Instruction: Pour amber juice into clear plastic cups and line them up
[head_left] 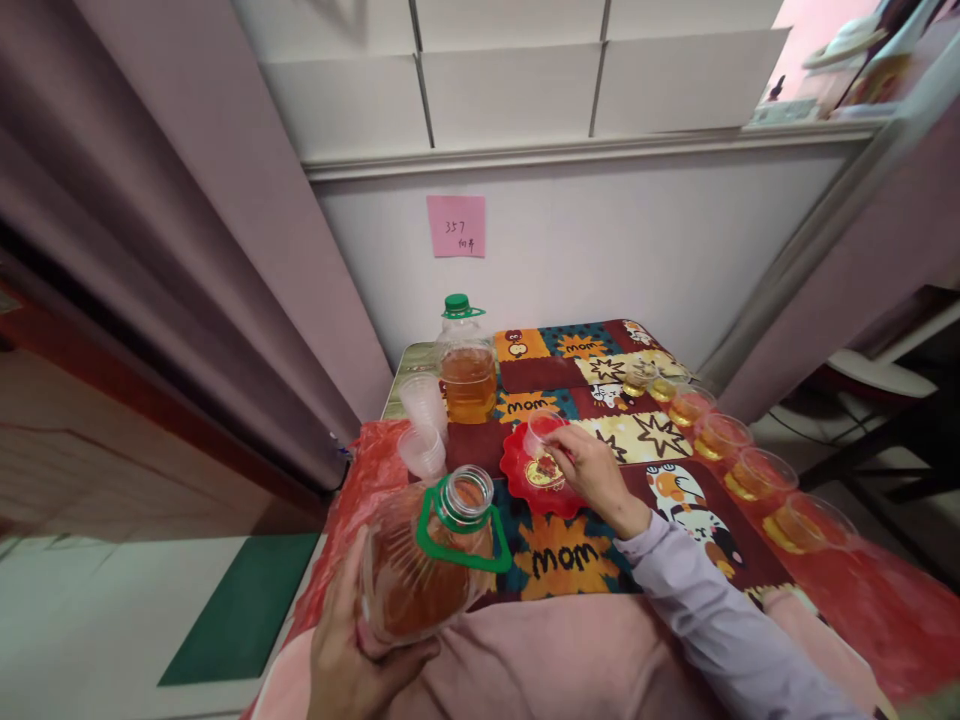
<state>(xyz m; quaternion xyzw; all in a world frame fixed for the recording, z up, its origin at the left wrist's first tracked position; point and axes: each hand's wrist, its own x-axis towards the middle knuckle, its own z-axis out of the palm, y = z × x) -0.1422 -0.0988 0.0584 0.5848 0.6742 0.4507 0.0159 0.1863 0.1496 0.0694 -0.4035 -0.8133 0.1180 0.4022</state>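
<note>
My left hand (352, 645) grips the underside of a large clear bottle (424, 560) of amber liquid. The bottle is uncapped, has a green handle ring and is tilted toward the table. My right hand (592, 470) pinches a small clear plastic cup (540, 435) that rests on a red scalloped plate (536, 480) on the patterned tablecloth (570, 555).
A second bottle (466, 365) with a green cap, half full of amber liquid, stands at the back. Two stacks of empty clear cups (422, 425) stand beside it. Several filled cups (739, 460) line the table's right edge. A curtain hangs on the left, and a pink note (456, 226) is stuck on the wall.
</note>
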